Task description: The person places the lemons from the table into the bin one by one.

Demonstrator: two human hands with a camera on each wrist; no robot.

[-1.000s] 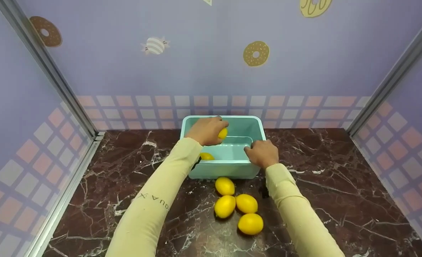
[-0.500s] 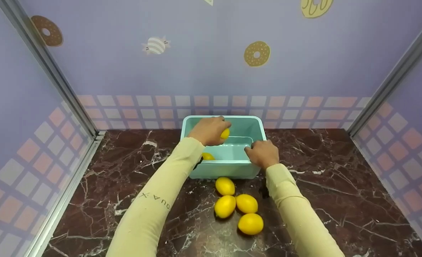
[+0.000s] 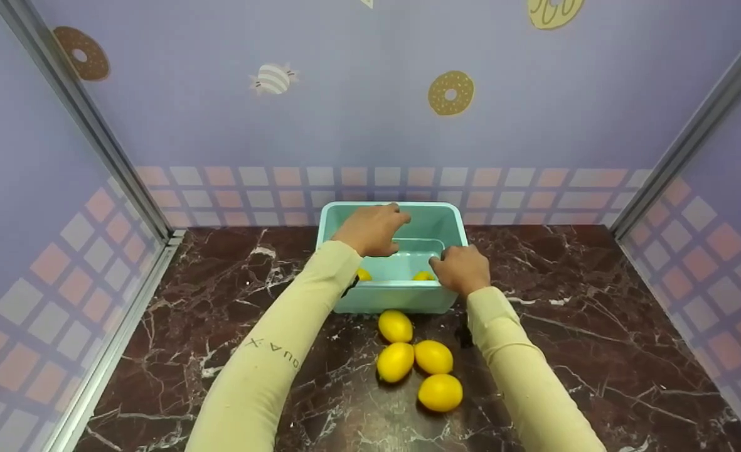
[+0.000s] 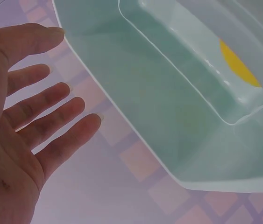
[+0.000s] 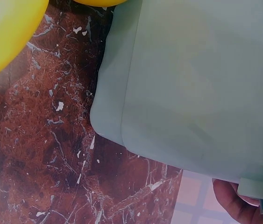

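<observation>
A pale teal plastic bin stands at the back of the table. My left hand hovers over its left side, holding nothing. The left wrist view shows that hand's fingers spread and relaxed beside the rim. My right hand grips the bin's right front rim. In the right wrist view its fingers curl under the rim. Inside the bin lie a lemon near the left front and another lemon near the right front, both partly hidden by the front wall.
Several lemons lie on the dark marble-patterned table before the bin: a nearest lemon close to its front wall, the rest grouped between my forearms. A purple wall rises right behind the bin, with side panels left and right.
My left hand has let go of its lemon, which now lies in the bin's right front part. The left hand has shifted slightly right. My right hand stays on the rim.
</observation>
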